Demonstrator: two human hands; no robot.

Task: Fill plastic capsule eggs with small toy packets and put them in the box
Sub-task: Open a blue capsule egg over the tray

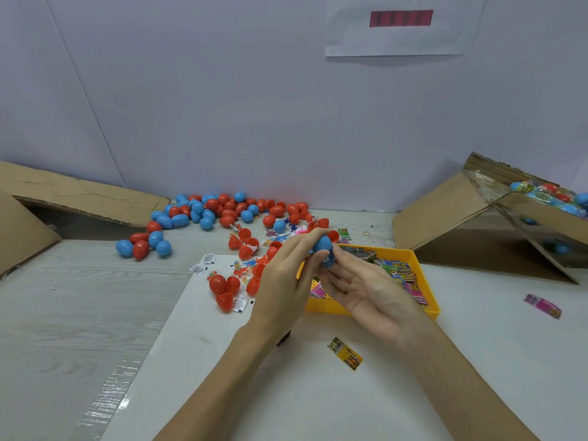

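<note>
The egg (pixel 322 244) is blue, the tray (pixel 426 281) is yellow, and the other eggs (pixel 222 211) are red and blue.

Left hand (pixel 288 275): raised, back toward the camera, fingers extended forward, fingertips pinching. Right hand (pixel 359 281): palm up, fingers loosely curled, fingertips meeting those of the left. Forearms: both bare, converging from the lower edge toward centre.
</note>
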